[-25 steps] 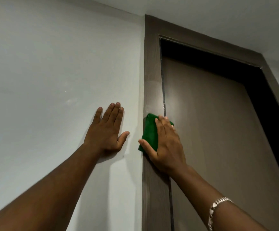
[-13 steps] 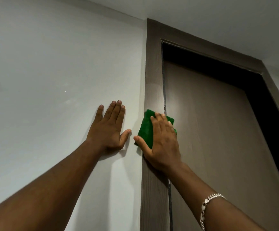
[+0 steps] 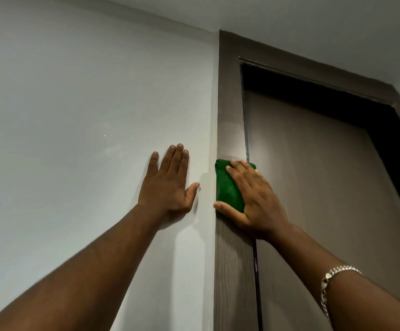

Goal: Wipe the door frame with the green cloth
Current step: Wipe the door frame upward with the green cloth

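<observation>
Both our hands lay flat: right hand [image 3: 253,199] pressing green cloth [image 3: 227,187] against door frame [image 3: 230,103], left hand [image 3: 168,185] spread on wall [image 3: 74,115].

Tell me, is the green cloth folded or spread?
Folded: the green cloth is a compact pad with a rounded, doubled edge under the right hand.

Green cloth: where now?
Head view, just right of centre: the green cloth lies flat on the left upright of the door frame, under the right hand.
</observation>
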Tool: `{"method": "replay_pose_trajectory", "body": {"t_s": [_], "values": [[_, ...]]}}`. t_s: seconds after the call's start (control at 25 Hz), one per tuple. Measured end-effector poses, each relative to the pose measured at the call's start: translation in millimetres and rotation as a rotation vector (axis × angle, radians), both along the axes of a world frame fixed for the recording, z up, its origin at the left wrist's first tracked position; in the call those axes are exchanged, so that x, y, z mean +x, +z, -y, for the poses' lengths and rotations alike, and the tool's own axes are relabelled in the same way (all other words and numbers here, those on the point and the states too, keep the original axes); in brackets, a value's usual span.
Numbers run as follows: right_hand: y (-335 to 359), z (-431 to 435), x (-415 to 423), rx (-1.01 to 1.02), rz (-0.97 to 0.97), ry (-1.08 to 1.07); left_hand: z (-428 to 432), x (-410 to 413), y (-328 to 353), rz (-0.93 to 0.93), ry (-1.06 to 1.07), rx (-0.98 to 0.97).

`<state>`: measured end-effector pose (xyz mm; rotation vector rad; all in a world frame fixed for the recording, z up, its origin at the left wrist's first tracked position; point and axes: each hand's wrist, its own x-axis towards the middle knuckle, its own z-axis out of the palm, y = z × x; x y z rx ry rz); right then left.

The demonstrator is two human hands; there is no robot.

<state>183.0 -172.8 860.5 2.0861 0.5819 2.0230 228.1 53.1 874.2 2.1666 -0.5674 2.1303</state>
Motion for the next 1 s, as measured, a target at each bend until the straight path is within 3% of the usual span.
{"method": "replay_pose_trajectory", "body": {"t_s": [0.12, 0.32, 0.52, 0.72, 0.88, 1.0], "values": [[37.1, -27.6, -2.3, 0.240, -0.039, 0.057, 1.8, 2.1, -1.4, 0.010, -0.007, -0.021], [14.8, -4.7, 9.7, -0.067, 0.046, -0.012, 1.4, 0.1, 5.5, 0.005, -0.018, -0.020], [65.5, -25.9, -1.9, 0.138, -0.003, 0.036, 3.5, -0.4, 4.8, -0.001, -0.014, -0.025], [29.1, 2.0, 7.4, -0.105, 0.000, 0.025, 1.3, 1.0, 5.4, 0.018, -0.029, -0.027], [73.0, -14.0, 0.4, 0.136, -0.046, 0.081, 4.3, 2.8, 0.3, 0.005, -0.038, -0.039], [82.7, -26.6, 3.7, 0.156, -0.024, 0.015, 5.3, 5.4, 0.5, 0.010, -0.045, -0.040]]}}
